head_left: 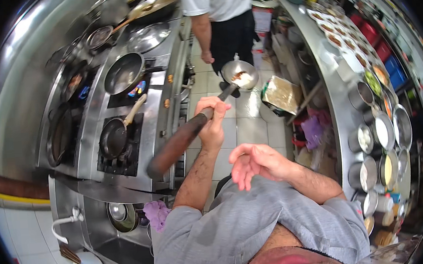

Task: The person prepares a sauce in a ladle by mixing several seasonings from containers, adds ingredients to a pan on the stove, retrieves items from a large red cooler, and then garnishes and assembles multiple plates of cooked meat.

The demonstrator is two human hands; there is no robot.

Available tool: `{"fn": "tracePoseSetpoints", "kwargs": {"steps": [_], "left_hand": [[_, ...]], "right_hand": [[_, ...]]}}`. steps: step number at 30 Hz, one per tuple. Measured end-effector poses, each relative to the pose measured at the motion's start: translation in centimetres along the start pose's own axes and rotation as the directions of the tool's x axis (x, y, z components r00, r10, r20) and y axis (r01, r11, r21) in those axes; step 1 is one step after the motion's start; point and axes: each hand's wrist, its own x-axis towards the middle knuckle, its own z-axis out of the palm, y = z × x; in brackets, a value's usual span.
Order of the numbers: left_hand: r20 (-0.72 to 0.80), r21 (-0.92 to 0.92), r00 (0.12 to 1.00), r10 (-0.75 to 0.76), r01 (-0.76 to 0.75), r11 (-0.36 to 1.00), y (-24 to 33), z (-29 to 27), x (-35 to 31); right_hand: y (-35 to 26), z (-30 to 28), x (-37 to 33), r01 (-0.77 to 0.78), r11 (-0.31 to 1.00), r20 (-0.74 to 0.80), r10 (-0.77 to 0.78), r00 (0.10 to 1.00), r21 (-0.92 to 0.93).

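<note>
My left hand is closed around the dark wooden handle of a long-handled metal ladle. The handle's thick end points back toward the lower left, past the edge of the stove. In the ladle's round bowl lie a white heap and some brown stuff; I cannot tell what they are. My right hand hovers in front of my grey shirt with nothing in it, the fingers loosely apart and the palm turned inward.
At left, a steel stove carries a frying pan by a blue flame and a smaller pan. A sink lies nearer. Ahead stands a person. A foil-covered box is on the right, below a counter with pots and filled bowls.
</note>
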Motion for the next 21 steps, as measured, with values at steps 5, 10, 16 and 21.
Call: {"fn": "tracePoseSetpoints", "kwargs": {"steps": [5, 10, 16, 21], "left_hand": [[-0.114, 0.424, 0.938, 0.328, -0.253, 0.87, -2.9, -4.4, 4.9], [-0.008, 0.751, 0.849, 0.528, -0.344, 0.564, -5.7, -11.0, 10.3], [-0.327, 0.663, 0.942, -0.069, 0.281, 0.694, -8.7, -19.1, 7.4], [-0.729, 0.192, 0.474, -0.493, 0.834, 0.518, -15.1, -27.3, -12.2]], "right_hand": [[-4.0, 1.8, 10.1, -0.08, 0.985, -0.058, 0.09, 0.994, 0.155], [-7.2, -1.6, 19.2, -0.213, 0.943, -0.142, 0.254, 0.957, 0.255], [-8.8, -15.5, 31.5, -0.315, 0.631, -0.316, 0.115, 0.942, -0.709], [-11.2, -24.8, 38.2, -0.117, -0.35, -0.11, -0.038, 0.993, -0.93]]}}
